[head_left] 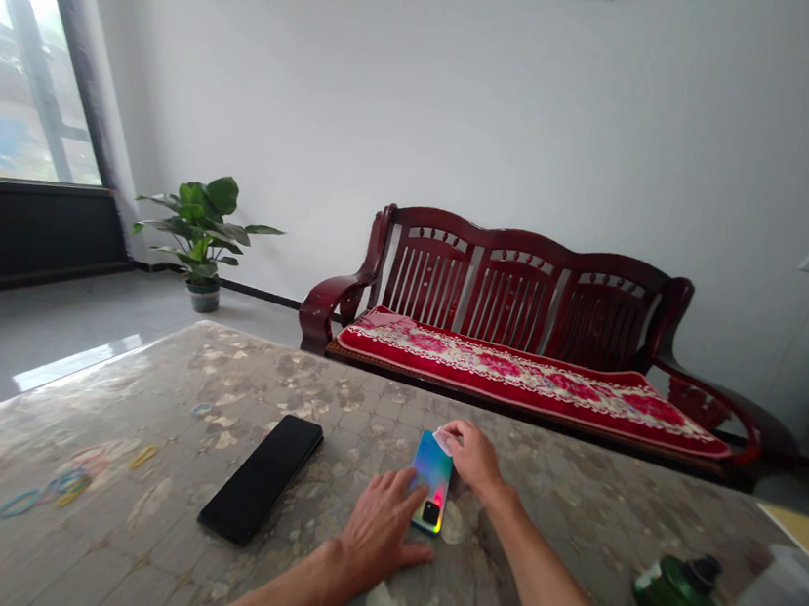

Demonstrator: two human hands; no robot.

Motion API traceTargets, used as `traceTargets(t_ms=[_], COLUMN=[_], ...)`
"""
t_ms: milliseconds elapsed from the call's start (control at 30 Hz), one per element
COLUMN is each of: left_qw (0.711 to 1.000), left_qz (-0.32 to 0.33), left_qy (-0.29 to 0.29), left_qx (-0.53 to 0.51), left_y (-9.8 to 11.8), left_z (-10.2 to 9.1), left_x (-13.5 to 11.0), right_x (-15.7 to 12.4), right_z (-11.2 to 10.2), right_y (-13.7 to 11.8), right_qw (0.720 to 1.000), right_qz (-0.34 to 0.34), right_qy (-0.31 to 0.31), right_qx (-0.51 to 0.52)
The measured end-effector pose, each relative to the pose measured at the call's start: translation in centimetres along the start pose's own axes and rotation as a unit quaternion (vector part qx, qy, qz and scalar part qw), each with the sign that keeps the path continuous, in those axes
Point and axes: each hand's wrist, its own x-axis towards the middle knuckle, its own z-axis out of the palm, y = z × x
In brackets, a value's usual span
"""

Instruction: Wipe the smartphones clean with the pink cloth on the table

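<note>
A shiny blue phone [434, 469] lies back side up on the patterned tablecloth [313, 567], its camera block toward me. My left hand [384, 527] rests with fingers spread, the fingertips on the phone's left edge and the thumb apart on the cloth. Over the far end of the phone, my right hand [470, 454] pinches a small white wipe [444, 440] against its surface. To the left of my left hand lies a larger black phone [263, 477], flat on the table and apart from both hands.
Several coloured rubber bands [61, 487] lie at the left. A green bottle with a black cap [677, 592] stands at the right, near a clear plastic item [792, 596]. Beyond the table are a wooden bench [510, 286] with a red cushion and a potted plant [207, 239].
</note>
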Motion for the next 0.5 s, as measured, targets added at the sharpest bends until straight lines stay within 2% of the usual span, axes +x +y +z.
traceTargets(t_ms=[167, 267, 367, 500], left_qw=[0.998, 0.996, 0.993, 0.99], left_qz=[-0.063, -0.079, -0.066, -0.019], left_qy=[0.002, -0.013, -0.026, -0.013], left_qx=[0.022, 0.05, 0.099, 0.136], left_y=[1.6, 2.4, 2.9, 2.8], left_z=[-0.1, -0.2, 0.1, 0.7], left_x=[1.1, 1.8, 2.2, 1.9], right_x=[0.0, -0.1, 0.0, 0.1], right_z=[1.0, 1.2, 1.1, 0.8], right_y=[0.2, 0.3, 0.6, 0.8], right_qw=[1.0, 1.0, 0.999, 0.999], right_qz=[-0.005, -0.012, -0.01, -0.002], right_qy=[0.001, 0.002, 0.007, 0.024], right_qx=[0.017, 0.025, 0.032, 0.038])
